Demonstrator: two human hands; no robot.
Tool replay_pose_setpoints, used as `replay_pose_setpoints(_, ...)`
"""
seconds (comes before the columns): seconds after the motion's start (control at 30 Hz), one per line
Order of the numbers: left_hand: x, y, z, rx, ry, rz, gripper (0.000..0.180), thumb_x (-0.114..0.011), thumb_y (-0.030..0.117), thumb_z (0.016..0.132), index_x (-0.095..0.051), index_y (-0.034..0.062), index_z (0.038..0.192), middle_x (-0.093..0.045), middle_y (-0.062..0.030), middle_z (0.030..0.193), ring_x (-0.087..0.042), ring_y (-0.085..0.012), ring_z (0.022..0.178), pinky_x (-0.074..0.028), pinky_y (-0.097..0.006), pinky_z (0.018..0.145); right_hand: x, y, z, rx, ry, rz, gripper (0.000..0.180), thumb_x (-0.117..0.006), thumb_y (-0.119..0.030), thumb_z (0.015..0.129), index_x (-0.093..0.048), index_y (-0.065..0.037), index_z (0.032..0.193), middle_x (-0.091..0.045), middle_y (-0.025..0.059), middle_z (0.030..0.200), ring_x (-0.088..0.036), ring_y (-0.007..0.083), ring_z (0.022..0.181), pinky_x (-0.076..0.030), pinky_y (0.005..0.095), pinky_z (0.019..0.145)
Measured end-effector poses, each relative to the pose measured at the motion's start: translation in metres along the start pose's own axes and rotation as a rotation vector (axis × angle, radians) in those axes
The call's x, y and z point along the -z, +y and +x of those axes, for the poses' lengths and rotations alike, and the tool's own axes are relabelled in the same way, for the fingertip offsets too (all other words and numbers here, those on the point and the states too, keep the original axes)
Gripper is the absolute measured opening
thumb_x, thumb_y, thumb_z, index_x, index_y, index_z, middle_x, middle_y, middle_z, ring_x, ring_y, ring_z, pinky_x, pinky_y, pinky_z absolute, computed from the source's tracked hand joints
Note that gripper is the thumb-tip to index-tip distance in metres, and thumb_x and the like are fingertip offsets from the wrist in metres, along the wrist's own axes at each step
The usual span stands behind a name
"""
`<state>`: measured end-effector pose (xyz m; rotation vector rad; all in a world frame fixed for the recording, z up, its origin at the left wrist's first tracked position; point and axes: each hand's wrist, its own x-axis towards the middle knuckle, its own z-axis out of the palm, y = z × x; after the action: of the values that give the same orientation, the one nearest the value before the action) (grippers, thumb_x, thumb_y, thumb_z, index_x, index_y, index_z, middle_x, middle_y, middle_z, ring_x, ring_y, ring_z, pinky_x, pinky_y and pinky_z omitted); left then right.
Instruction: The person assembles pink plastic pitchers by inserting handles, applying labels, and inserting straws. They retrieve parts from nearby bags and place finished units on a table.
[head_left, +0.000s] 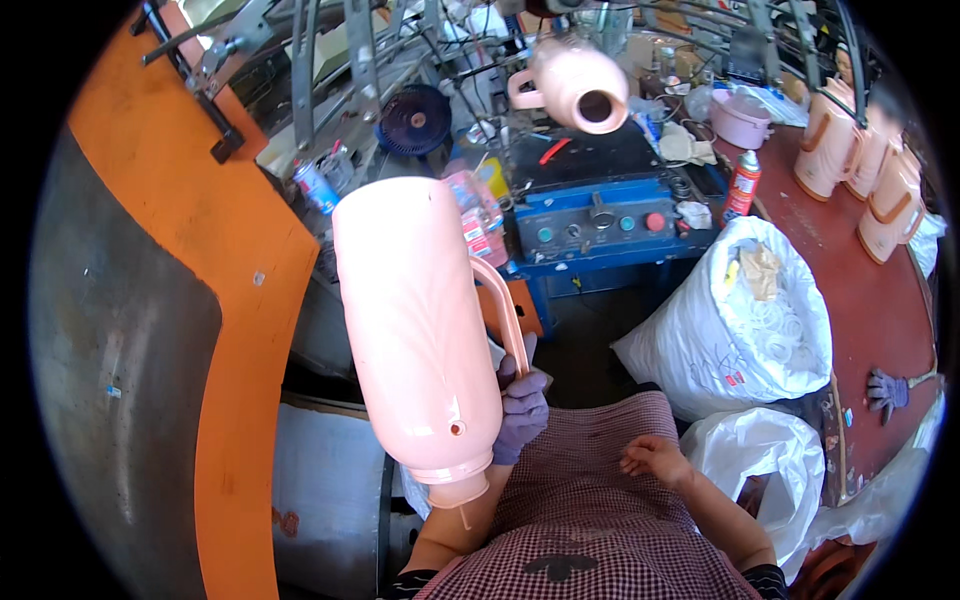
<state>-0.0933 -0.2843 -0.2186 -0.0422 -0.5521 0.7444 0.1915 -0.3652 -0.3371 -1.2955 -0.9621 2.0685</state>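
A cluttered workshop surrounds the person: a broad grey metal surface (120, 340) edged by a curved orange band (235, 300) fills the left side, and a round dark-red table (880, 300) curves along the right. Straight ahead stands a blue machine (600, 225) with a control panel of coloured round buttons, backed by grey metal framing.

The largest thing in hand is a tall pale-pink plastic jug shell (415, 320), smooth and glossy with faint moulded relief, tilted with its narrow neck toward the person's checked apron (590, 500). The left hand (520, 405), in a purple glove, is wrapped closed around the lower end of the shell's thin curved handle. The right hand (655, 458) is bare, loosely curled, holding nothing, resting on the apron.

A bulging white woven sack (730, 320) sits right of centre, with a smaller white plastic bag (765, 450) below it. More pink shells (860, 165) stand grouped on the red table; another one (575, 85) hangs above the machine, its opening facing the camera. A red spray can (742, 185) with a white cap stands by the machine, and a dark glove (885, 390) lies on the table edge.
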Motion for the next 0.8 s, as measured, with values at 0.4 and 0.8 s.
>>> replay_pose_setpoints(0.4, -0.015, -0.094, 0.101, 0.434, -0.04, -0.003, 0.048, -0.034, 0.034, 0.106, -0.032, 0.0151, 0.15, -0.044, -0.0017, 0.058, -0.048, -0.0052, 0.037, -0.04, -0.018, 0.033, 0.002, -0.02, -0.01, 0.202, -0.073, 0.062, 0.018, -0.057, -0.017, 0.097, -0.061, -0.002, 0.106, -0.07, 0.01, 0.095, -0.069, 0.019, 0.086, -0.056, 0.0294, 0.075)
replay_pose_setpoints(0.8, -0.005, -0.141, 0.1, 0.574, -0.036, -0.207, 0.056, -0.031, 0.039, 0.105, -0.018, 0.0134, 0.154, -0.049, -0.0044, 0.054, -0.051, -0.01, 0.036, -0.046, -0.023, 0.032, 0.017, -0.06, -0.043, 0.426, -0.094, -0.024, 0.01, -0.057, -0.003, 0.088, -0.063, -0.003, 0.096, -0.067, 0.0057, 0.085, -0.065, 0.0142, 0.075, -0.053, 0.0275, 0.066)
